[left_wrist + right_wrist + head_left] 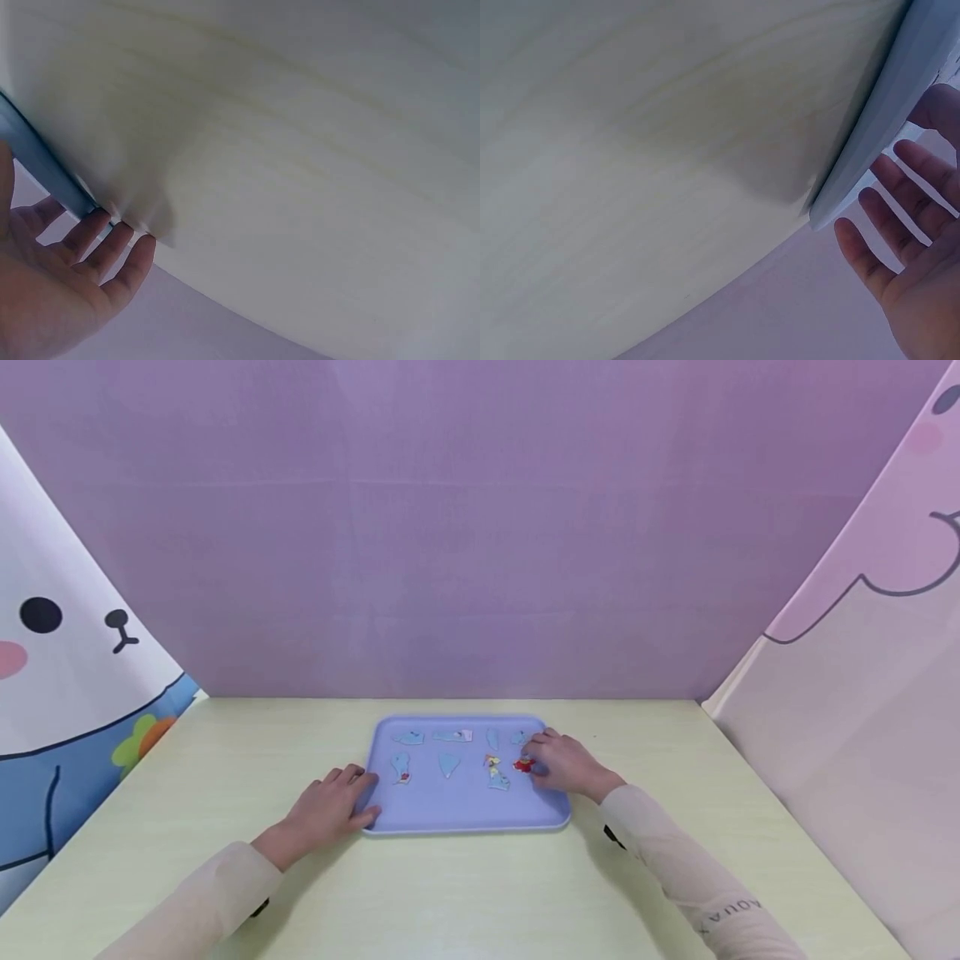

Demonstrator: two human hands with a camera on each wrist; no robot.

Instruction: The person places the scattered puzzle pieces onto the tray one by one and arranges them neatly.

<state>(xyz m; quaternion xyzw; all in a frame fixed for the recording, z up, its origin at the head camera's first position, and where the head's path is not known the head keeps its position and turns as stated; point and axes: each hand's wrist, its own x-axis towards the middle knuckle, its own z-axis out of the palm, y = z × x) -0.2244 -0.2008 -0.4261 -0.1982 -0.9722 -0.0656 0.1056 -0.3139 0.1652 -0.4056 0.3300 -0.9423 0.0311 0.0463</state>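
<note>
A lavender-blue tray lies on the table with several flat, irregular light-blue printed pieces on it, among them a heart-like piece. My left hand rests at the tray's left rim, its fingers spread and loosely bent; the left wrist view shows the fingertips by the rim. Over the right side reaches my right hand, its fingers near a red printed piece and a light-blue piece, partly hiding them. In the right wrist view the right fingers are spread, with no piece visible between them.
The tray stands on a pale wood-grain table. Behind the table rises a purple cloth backdrop. Cartoon-printed cloths hang at the left and right.
</note>
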